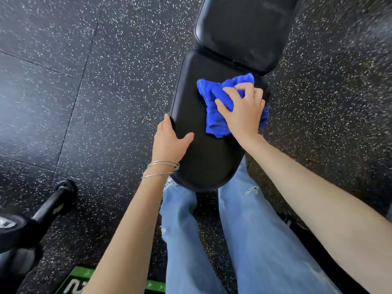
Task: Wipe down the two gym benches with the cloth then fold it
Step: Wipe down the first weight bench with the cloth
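Cloth (bunched blue terry) gripped by right hand on smooth bench.

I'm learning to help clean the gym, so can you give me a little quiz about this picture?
1. True or false: the right hand holds the blue cloth against the bench's seat pad.
2. Which wrist wears the bangles? A: left. B: right.
3. Fill the gap: the left hand rests on the seat pad's ___ edge.

Key: 1 true; 2 A; 3 left.
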